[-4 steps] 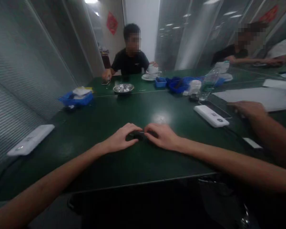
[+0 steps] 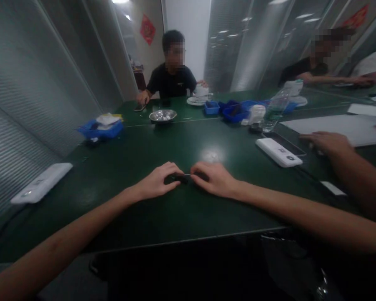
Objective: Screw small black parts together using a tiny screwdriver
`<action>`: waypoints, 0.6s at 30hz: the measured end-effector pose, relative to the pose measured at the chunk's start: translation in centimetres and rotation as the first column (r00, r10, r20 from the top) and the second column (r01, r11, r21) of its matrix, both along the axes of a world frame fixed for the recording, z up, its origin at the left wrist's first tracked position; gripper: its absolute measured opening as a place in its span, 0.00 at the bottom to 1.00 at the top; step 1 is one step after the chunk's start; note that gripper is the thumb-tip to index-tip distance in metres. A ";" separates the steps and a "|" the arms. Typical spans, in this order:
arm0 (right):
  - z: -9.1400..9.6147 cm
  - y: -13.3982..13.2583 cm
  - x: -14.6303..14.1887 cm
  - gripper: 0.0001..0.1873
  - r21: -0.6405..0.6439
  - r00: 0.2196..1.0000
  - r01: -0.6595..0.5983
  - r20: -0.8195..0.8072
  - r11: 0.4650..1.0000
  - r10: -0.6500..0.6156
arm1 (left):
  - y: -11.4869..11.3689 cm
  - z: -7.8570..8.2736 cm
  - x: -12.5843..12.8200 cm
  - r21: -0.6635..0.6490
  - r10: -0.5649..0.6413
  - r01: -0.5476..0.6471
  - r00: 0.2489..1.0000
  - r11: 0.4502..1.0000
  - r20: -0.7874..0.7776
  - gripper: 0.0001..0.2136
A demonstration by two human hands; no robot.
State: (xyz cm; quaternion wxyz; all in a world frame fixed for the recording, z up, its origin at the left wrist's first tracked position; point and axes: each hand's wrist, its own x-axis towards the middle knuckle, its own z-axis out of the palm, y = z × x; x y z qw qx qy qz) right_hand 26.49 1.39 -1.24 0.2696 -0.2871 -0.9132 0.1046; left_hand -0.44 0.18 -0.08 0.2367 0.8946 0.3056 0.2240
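My left hand (image 2: 159, 182) is closed around a small black object (image 2: 181, 179) just over the green tabletop (image 2: 138, 221); its kind is too dark and small to make out. A thin, light strip (image 2: 187, 174) spans the narrow gap from that object to the fingertips of my right hand (image 2: 214, 179). Thumb and forefinger of my right hand are pinched at the strip's end. Whether the strip is part of the black object, I cannot tell. Both forearms reach in from the lower corners.
White devices with cables lie left (image 2: 44, 184) and right (image 2: 278, 153). A co-worker's hand (image 2: 329, 144) rests beside the right one, near a phone and a clear bottle (image 2: 274, 110). Further back are a metal bowl (image 2: 163, 121), a blue basket (image 2: 105, 133) and seated people.
My fingertips have drawn slightly apart, the left hand shifting a little to the left. The thin strip between them shows more clearly.
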 end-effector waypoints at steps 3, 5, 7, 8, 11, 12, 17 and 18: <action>0.3 -0.1 0.1 0.09 -0.019 1.000 -0.005 0.013 1.000 0.006 | 0.6 0.4 -0.9 -0.058 -0.039 0.038 0.999 0.998 -0.019 0.11; 0.6 -0.1 0.2 0.09 -0.032 1.000 -0.005 0.019 0.999 0.006 | 1.5 0.6 -2.0 -0.086 -0.043 0.040 0.998 0.995 -0.036 0.11; 0.8 -0.1 0.3 0.09 -0.039 1.000 -0.004 0.021 0.999 0.005 | 2.8 0.6 -3.7 -0.086 0.000 -0.005 0.998 0.996 -0.061 0.12; 0.8 -0.1 0.3 0.09 -0.044 1.000 -0.006 0.023 0.999 0.007 | 3.5 0.5 -4.9 -0.077 0.040 -0.046 0.996 0.996 -0.075 0.12; 0.9 -0.1 0.3 0.09 -0.052 1.000 -0.009 0.021 0.999 0.010 | 6.2 0.0 -9.6 -0.041 0.203 -0.209 0.972 0.977 -0.121 0.13; 0.9 -0.1 0.3 0.09 -0.052 1.000 -0.010 0.019 0.999 0.011 | 7.0 -0.3 -11.5 -0.020 0.273 -0.278 0.953 0.960 -0.135 0.14; 0.7 0.0 0.3 0.09 -0.049 1.000 -0.015 0.014 0.999 0.016 | 9.5 -1.2 -20.6 0.112 0.679 -0.676 0.689 0.728 -0.251 0.15; 0.7 0.0 0.3 0.10 -0.047 1.000 -0.019 0.015 0.999 0.020 | 9.6 -1.3 -22.0 0.139 0.727 -0.721 0.632 0.679 -0.269 0.16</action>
